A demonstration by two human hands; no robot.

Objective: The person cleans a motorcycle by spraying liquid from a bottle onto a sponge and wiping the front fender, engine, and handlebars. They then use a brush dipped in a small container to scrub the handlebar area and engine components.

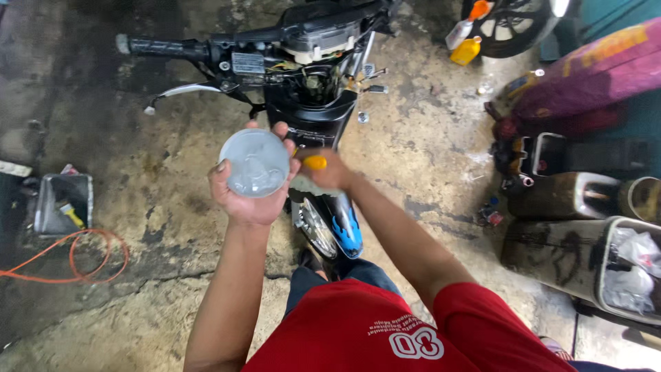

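One round, clear lens cover (255, 163), glassy and slightly domed with a pale, cloudy sheen, sits in the left hand (249, 196), raised in front of the stripped front end of a motorcycle (313, 103). The left hand cups it from below and behind, fingers curled around the rim and the thumb hooked over the top edge. One right hand (329, 171) is closed around a tool with a yellow handle (315, 162), only the rounded plastic butt showing; its tip is hidden, so I cannot tell what it touches. The two hands are just beside each other.

One motorcycle stands below them, black plastic bodywork, its headlight housing open with wiring and metal fittings exposed. One black rubber grip (165, 47) ends the visible handlebar, and one bright metal lever (180, 91) curves under it. One front mudguard (344, 227) is glossy with a blue flame pattern, beside the spoked wheel.

The floor (158, 179) is rough, stained concrete. One grey metal tray (64, 203) lies to the left with small tools inside, and one orange cable (82, 258) loops near it. Two plastic bottles (465, 41), one white with an orange cap, one yellow, stand near another wheel at the top right. One purple sack (592, 76) rests at the right edge.
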